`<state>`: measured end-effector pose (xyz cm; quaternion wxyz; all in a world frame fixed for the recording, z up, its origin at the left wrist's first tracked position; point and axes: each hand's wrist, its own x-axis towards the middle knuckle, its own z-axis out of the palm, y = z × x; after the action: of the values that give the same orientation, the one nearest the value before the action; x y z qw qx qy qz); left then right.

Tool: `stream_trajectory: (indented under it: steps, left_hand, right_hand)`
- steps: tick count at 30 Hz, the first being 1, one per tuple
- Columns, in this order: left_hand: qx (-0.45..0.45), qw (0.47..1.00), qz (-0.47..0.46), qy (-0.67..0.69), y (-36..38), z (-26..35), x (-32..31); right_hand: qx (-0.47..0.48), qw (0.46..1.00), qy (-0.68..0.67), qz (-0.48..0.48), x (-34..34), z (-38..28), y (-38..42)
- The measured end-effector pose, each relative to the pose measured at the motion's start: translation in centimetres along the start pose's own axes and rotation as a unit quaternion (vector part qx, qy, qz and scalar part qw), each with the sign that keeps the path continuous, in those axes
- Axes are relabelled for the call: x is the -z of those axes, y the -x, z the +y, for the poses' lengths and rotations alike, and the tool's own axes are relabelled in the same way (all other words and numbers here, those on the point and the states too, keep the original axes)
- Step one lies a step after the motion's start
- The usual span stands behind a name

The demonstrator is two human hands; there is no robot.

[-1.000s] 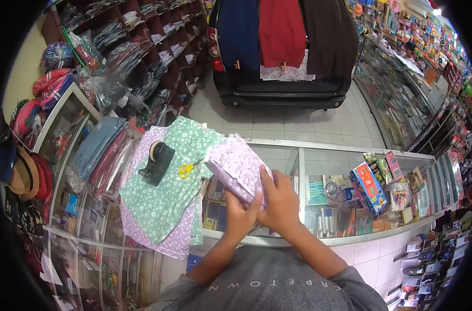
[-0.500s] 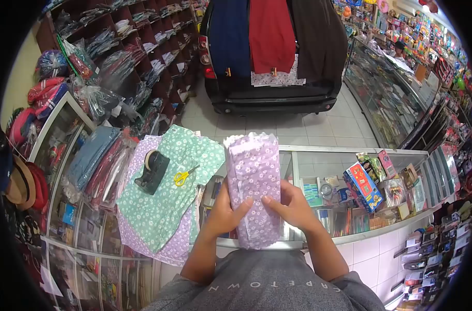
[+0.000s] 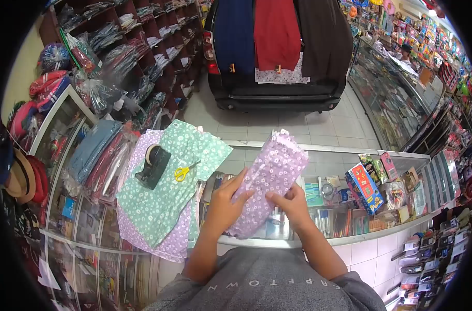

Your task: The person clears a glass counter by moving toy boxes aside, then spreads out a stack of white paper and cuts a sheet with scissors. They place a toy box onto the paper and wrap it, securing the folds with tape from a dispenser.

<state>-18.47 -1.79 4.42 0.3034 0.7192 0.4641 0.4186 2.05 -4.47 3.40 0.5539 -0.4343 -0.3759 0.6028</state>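
Between my hands, above the glass counter, is a long parcel wrapped in purple floral paper, its far end ragged and tilted to the right. My left hand lies along its left side with the fingers stretched out and the thumb on the paper. On the right edge, my right hand grips the parcel, thumb on top and fingers partly hidden beneath. To the left, green floral paper sheets lie over purple floral sheets. A black tape dispenser and yellow-handled scissors rest on the green paper.
The glass counter spans the front, with a blue boxed toy and small packages on its right. Bagged clothes are stacked at left. Beyond stands a black car draped with garments. Another person is at the far right.
The parcel has turned from upright to leaning right, its far end shifting rightward. My left hand's fingers have come out from behind it to lie along its left side.
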Motion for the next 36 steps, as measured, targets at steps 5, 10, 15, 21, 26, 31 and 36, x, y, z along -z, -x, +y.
stream_trajectory:
  steps: [5,10,15,21,26,31,36]
  left_hand:
    - [-0.069,0.978,-0.049,-0.189,0.7,1.7,0.3]
    - [-0.01,0.974,-0.13,-0.183,0.9,-1.4,-0.6]
    - [0.031,0.977,-0.143,-0.152,0.6,-2.5,-0.8]
    - [0.032,0.981,-0.152,-0.113,0.1,-3.8,-0.5]
    - [0.039,0.984,-0.143,-0.098,-0.6,-4.4,-0.9]
    - [0.024,0.988,-0.132,-0.081,-1.4,-4.1,-1.0]
    - [0.021,0.991,-0.108,-0.082,-1.9,-5.0,-1.5]
  right_hand:
    - [-0.079,0.988,-0.099,0.089,-0.6,2.0,0.8]
    - [-0.177,0.967,-0.121,0.138,-0.7,4.5,1.9]
    - [-0.187,0.972,-0.077,0.117,-0.7,6.0,2.9]
    - [-0.328,0.915,0.222,-0.077,4.4,0.1,2.8]
    - [-0.057,0.955,0.292,0.008,5.7,1.0,2.0]
    - [0.266,0.808,0.526,-0.002,3.3,0.3,-2.5]
    - [0.252,0.747,0.6,-0.135,1.6,2.0,-5.9]
